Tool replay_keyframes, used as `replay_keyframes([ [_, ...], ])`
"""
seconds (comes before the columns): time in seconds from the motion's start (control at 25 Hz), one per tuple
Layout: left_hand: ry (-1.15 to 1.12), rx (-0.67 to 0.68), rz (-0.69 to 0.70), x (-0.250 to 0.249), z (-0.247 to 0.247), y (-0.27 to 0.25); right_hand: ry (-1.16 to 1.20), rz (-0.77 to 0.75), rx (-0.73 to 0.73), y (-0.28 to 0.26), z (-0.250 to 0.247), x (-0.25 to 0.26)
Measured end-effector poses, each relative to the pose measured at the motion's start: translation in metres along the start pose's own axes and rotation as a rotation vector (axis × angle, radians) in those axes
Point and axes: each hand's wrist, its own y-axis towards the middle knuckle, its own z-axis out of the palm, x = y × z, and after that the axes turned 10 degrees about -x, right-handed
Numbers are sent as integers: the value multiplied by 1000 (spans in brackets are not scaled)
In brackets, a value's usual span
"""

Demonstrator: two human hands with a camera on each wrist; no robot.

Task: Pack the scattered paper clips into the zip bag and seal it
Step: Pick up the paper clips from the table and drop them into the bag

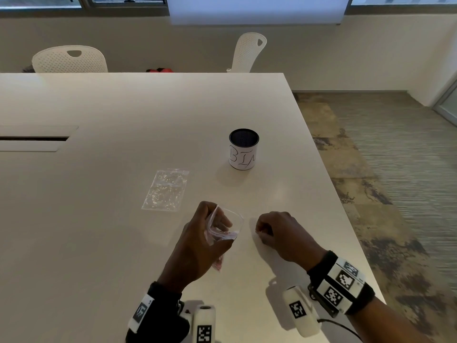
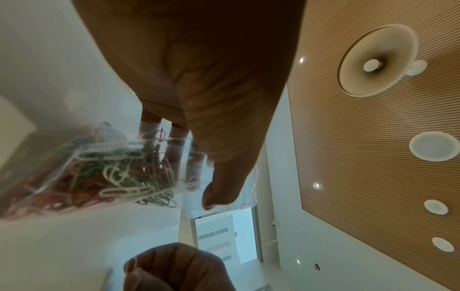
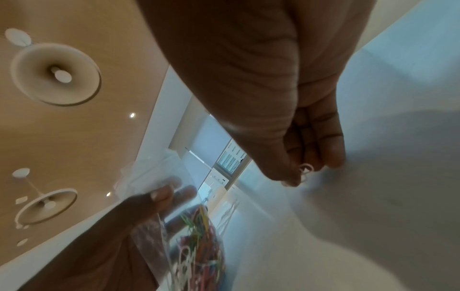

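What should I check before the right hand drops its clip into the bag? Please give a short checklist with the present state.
1. Left hand grips the zip bag: ok.
2. Bag mouth is held open: ok.
3. Right hand pinches a white paper clip: ok.
4. Right hand is above the bag mouth: not ok, it is beside it, low over the table.
5. No loose clips left on the table: cannot tell.
6. Bag sealed: not ok, not yet done.
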Motion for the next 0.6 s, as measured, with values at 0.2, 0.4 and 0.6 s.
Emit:
replay_keyframes([
  [0.2, -3, -2, 3, 1, 2, 1, 304, 78, -161, 2, -29, -2],
  [0.4, 22, 13, 16, 3, 4, 3, 609, -20, -305, -10, -56, 40],
  [0.6, 42, 22, 19, 5, 6, 3, 402, -251, -309, -8, -49, 65],
])
